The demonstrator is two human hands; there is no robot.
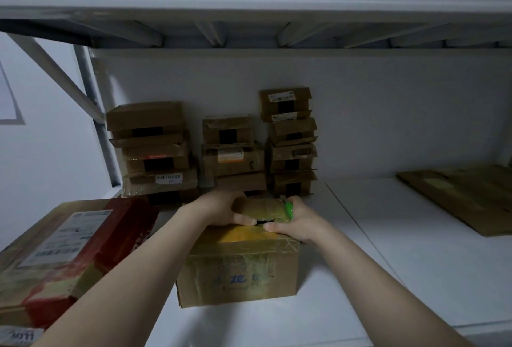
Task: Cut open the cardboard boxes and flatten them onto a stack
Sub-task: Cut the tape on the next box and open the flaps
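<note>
Head: small box (pixel 261 209) between hands (pixel 219 209).

place: parcel storeroom | rack: white metal shelving (pixel 92 113), diagonal brace (pixel 52 72), ribbed shelf (pixel 249 37) overhead | stock: stacks of small taped brown cardboard parcels (pixel 232 158) with printed labels against white back panel (pixel 388 111) | also: large red-and-brown labelled carton (pixel 83 249), pile of flattened brown cardboard (pixel 471 197) on white shelf board (pixel 415 263)

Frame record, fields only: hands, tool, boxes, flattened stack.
left hand: grips small taped box
right hand: holds green cutter, thumb on the same box
big box: taped shut, on white shelf, just below the hands
unopened boxes: three stacks at the back
flattened cardboard: far right on shelf
red box: left, label up
</note>
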